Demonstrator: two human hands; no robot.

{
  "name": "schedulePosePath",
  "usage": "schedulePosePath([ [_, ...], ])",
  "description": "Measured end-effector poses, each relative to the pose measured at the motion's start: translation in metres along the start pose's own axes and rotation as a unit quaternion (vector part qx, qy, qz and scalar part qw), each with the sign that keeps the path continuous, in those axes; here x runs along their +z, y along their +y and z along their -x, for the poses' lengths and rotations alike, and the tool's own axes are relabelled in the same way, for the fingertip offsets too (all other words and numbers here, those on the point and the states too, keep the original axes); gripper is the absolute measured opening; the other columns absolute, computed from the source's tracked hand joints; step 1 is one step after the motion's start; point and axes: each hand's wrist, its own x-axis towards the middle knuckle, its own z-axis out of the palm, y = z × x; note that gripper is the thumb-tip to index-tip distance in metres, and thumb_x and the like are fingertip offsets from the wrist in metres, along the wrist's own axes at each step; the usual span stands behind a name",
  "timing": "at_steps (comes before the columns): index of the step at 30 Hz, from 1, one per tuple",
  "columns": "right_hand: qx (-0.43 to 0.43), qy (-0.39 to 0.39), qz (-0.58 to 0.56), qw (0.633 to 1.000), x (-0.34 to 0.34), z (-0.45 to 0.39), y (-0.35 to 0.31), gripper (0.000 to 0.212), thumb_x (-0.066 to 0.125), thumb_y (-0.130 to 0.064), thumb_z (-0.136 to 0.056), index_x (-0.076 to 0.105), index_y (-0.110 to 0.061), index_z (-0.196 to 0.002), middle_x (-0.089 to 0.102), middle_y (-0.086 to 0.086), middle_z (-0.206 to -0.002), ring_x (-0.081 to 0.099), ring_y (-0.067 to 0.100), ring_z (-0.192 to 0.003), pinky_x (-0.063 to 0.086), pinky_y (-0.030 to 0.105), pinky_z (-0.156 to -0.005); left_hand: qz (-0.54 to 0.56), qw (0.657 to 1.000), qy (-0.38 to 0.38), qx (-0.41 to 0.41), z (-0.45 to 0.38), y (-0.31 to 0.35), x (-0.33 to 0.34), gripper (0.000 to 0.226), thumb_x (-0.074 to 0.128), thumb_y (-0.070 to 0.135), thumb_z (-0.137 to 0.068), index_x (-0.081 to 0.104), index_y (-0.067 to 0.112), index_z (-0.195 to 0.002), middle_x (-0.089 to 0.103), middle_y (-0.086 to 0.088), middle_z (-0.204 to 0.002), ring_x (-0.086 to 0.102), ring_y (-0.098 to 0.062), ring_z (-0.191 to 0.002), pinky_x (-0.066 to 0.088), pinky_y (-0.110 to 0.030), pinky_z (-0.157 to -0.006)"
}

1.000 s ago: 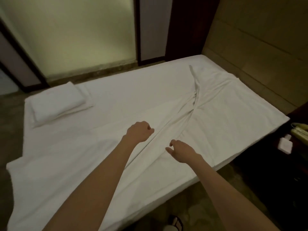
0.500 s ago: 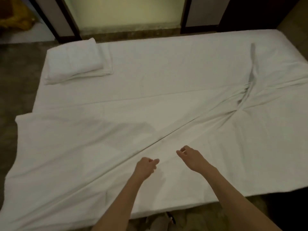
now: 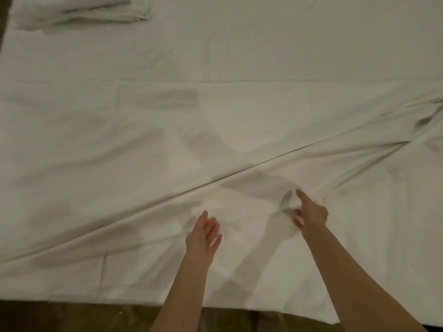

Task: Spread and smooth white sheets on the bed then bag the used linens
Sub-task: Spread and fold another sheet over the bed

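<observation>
Closest to the camera there's a strip of dark floor point(image 3: 72, 317), and the near edge of the white sheet point(image 3: 119, 144) hangs just over it. No bags or bins anywhere in shot, so nothing to report on containers.

Both bare forearms reach out over the near part of the bed. The left hand point(image 3: 203, 236) is palm-down on or just over the sheet, fingers straight and a bit fanned out, not grabbing anything. The right hand point(image 3: 311, 215) has its index finger stretched forward; its other fingers look curled under, and it's too blurry to tell if they're pinching fabric.

The sheet covers pretty much the whole bed. A long diagonal fold line runs up to the right from just past the hands, ending in a bunched knot of wrinkles at the right edge. Faint square fold creases elsewhere.

Far top left, a white pillow point(image 3: 81, 10) lies on the sheet.
</observation>
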Motion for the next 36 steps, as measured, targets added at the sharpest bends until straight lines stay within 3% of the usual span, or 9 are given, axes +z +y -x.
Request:
schedulePosePath([
  [2, 0.011, -0.004, -0.058, 0.998, -0.003, -0.008, -0.003, 0.058, 0.077, -0.024, -0.08, 0.052, 0.004, -0.125, 0.062, 0.017, -0.091, 0.059, 0.026, -0.083, 0.056, 0.042, -0.079, 0.0, 1.0, 0.014, -0.025, -0.002, -0.009, -0.004, 0.032, 0.07, 0.037, -0.085, 0.06, 0.009, -0.098, 0.065, -0.007, -0.104, 0.064, -0.019, -0.092, 0.051, -0.033, -0.082],
  [5, 0.029, -0.092, -0.131, 0.987, 0.006, -0.014, -0.019, 0.066, 0.079, -0.023, -0.079, 0.048, 0.0, -0.133, 0.061, 0.019, -0.12, 0.064, 0.028, -0.098, 0.057, 0.04, -0.071, 0.074, 0.997, 0.021, -0.009, -0.003, -0.012, 0.004, 0.031, 0.069, 0.033, -0.086, 0.056, 0.007, -0.095, 0.064, -0.01, -0.099, 0.065, -0.021, -0.09, 0.059, -0.034, -0.076],
  [9, -0.024, -0.228, -0.19, 0.954, 0.027, -0.007, -0.062, 0.042, 0.072, -0.02, -0.083, 0.062, -0.001, -0.119, 0.064, 0.015, -0.123, 0.064, 0.029, -0.107, 0.057, 0.036, -0.079, 0.185, 0.981, -0.049, 0.038, 0.006, -0.004, 0.033, 0.024, 0.064, 0.038, -0.086, 0.058, 0.016, -0.093, 0.065, -0.003, -0.093, 0.063, -0.017, -0.093, 0.049, -0.036, -0.09],
  [13, -0.079, -0.324, -0.178, 0.926, 0.039, 0.006, -0.107, 0.032, 0.06, -0.017, -0.09, 0.062, 0.001, -0.118, 0.066, 0.015, -0.119, 0.063, 0.027, -0.111, 0.053, 0.038, -0.093, 0.246, 0.951, -0.161, 0.098, 0.023, 0.033, 0.064, 0.047, 0.081, 0.044, -0.053, 0.065, 0.02, -0.091, 0.072, -0.002, -0.09, 0.068, -0.02, -0.093, 0.049, -0.045, -0.093],
  [16, -0.087, -0.354, -0.159, 0.918, 0.037, 0.015, -0.12, 0.026, 0.057, -0.021, -0.094, 0.062, -0.006, -0.115, 0.068, 0.009, -0.114, 0.067, 0.022, -0.104, 0.056, 0.033, -0.082, 0.283, 0.931, -0.186, 0.134, 0.029, 0.065, 0.084, 0.052, 0.072, 0.042, -0.072, 0.064, 0.012, -0.115, 0.07, -0.01, -0.114, 0.065, -0.027, -0.109, 0.047, -0.048, -0.099],
  [23, -0.047, -0.312, -0.117, 0.942, 0.033, 0.011, -0.1, 0.039, 0.062, -0.041, -0.089, 0.061, -0.023, -0.123, 0.067, 0.0, -0.122, 0.064, 0.019, -0.11, 0.054, 0.031, -0.077, 0.288, 0.911, -0.227, 0.188, 0.023, 0.097, 0.093, 0.026, 0.044, 0.023, -0.102, 0.064, 0.009, -0.109, 0.072, -0.008, -0.1, 0.07, -0.02, -0.093, 0.05, -0.036, -0.095],
  [30, 0.037, -0.393, -0.231, 0.889, 0.051, 0.008, -0.118, 0.092, 0.097, -0.031, -0.031, 0.065, -0.011, -0.114, 0.068, 0.012, -0.118, 0.068, 0.028, -0.103, 0.055, 0.049, -0.084, 0.191, 0.954, -0.194, 0.128, 0.013, 0.11, 0.077, 0.047, 0.062, 0.048, -0.087, 0.06, 0.013, -0.118, 0.066, -0.012, -0.118, 0.064, -0.03, -0.109, 0.049, -0.048, -0.094],
  [33, 0.011, -0.392, -0.203, 0.897, 0.07, 0.018, -0.146, 0.055, 0.075, -0.034, -0.07, 0.063, -0.006, -0.116, 0.07, 0.016, -0.112, 0.071, 0.029, -0.095, 0.057, 0.048, -0.078, 0.147, 0.972, -0.172, 0.068, 0.006, 0.126, 0.077, 0.058, 0.065, 0.046, -0.086, 0.052, 0.009, -0.128, 0.059, -0.02, -0.127, 0.059, -0.038, -0.111, 0.048, -0.051, -0.085],
  [36, -0.014, -0.355, -0.138, 0.925, 0.087, 0.021, -0.175, 0.053, 0.067, -0.044, -0.082, 0.06, -0.009, -0.121, 0.07, 0.012, -0.114, 0.068, 0.027, -0.102, 0.057, 0.047, -0.079, 0.135, 0.975, -0.168, 0.06, -0.003, 0.153, 0.088, 0.048, 0.054, 0.037, -0.094, 0.052, 0.01, -0.133, 0.053, -0.016, -0.138, 0.05, -0.034, -0.126, 0.045, -0.048, -0.08],
])
